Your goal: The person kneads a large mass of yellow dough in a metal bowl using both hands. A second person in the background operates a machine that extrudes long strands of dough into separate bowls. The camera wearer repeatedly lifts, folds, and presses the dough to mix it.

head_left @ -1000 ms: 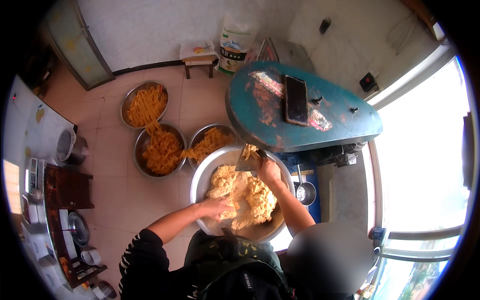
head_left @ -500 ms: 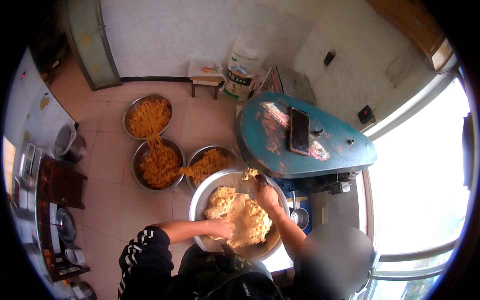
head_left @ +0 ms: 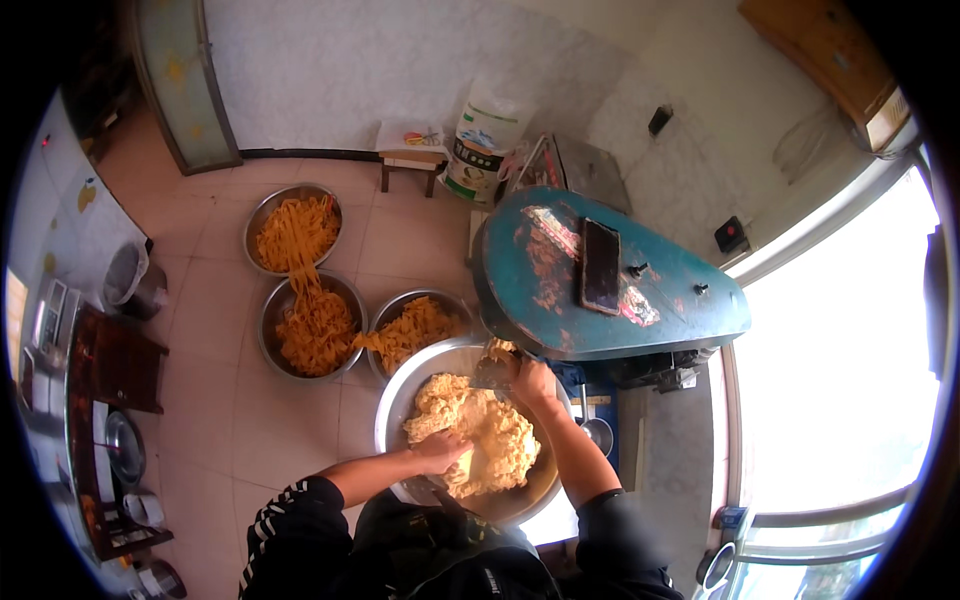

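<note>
The left hand (head_left: 440, 450) presses flat into the crumbly dough (head_left: 478, 432) in the big metal bowl (head_left: 400, 400), beside the blue machine (head_left: 610, 285). The right hand (head_left: 528, 378) grips a dough clump at the machine's edge. Fingers might get pinched there.

Three steel bowls of orange noodle strips (head_left: 318, 322) on tiled floor (head_left: 215, 420). Dark phone (head_left: 601, 266) lies atop the teal machine (head_left: 640, 300). White sack (head_left: 480, 145) beside a small stool (head_left: 410, 160) at the wall. Dark cabinet (head_left: 115, 360) far left.
</note>
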The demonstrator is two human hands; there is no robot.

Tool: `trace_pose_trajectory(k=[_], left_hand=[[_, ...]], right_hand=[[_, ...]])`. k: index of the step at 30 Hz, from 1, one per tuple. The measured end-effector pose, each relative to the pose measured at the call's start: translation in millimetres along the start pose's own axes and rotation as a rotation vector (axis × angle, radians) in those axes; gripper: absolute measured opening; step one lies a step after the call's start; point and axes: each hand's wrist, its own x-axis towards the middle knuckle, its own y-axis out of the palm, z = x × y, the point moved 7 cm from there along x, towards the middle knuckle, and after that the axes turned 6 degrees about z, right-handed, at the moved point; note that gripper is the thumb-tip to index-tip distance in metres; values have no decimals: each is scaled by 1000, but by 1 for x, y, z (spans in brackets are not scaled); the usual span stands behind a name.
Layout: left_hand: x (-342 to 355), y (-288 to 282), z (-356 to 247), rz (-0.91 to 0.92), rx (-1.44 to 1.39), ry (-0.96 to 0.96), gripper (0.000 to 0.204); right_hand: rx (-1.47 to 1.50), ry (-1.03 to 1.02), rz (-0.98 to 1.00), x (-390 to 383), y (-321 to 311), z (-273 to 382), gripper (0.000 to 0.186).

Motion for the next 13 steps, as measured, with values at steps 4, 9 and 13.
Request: trace_pose_trajectory(k=[4,9,13], left_hand=[[-8,15,1,-5,-165,-215,51],[-5,13,-11,14,-192,-238,50],[-3,22,-8,41,-225,-242,56]], right_hand=[[104,-161,-105,-33,-28,38,38],[-41,31,-11,-9,12,-3,38],[13,30,-60,0,16,-1,39]])
